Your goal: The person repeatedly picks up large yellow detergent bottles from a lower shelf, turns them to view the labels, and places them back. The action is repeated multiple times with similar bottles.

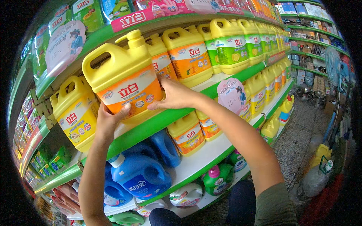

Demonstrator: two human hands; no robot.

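Observation:
Between both hands I hold a yellow plastic pump jug (pixel 124 70) with an orange and white label, tilted, at the front of the upper shelf. My left hand (pixel 111 121) grips its lower left corner, the thumb lying on the label. My right hand (pixel 175 94) clasps the right side near the base, its thumb across the front. Behind its right side stands a similar orange-labelled jug (pixel 161 60), partly hidden. To the left is a yellow-labelled jug (pixel 76 115). Another orange-labelled jug (pixel 188 56) stands to the right.
Green-labelled jugs (pixel 232 42) line the shelf farther right. Blue detergent bottles (pixel 141 176) and smaller yellow jugs (pixel 188 135) sit on the shelf below. A round pink price card (pixel 232 94) hangs from the green shelf edge (pixel 181 114). A fan (pixel 333 66) stands beyond the aisle floor (pixel 299 127).

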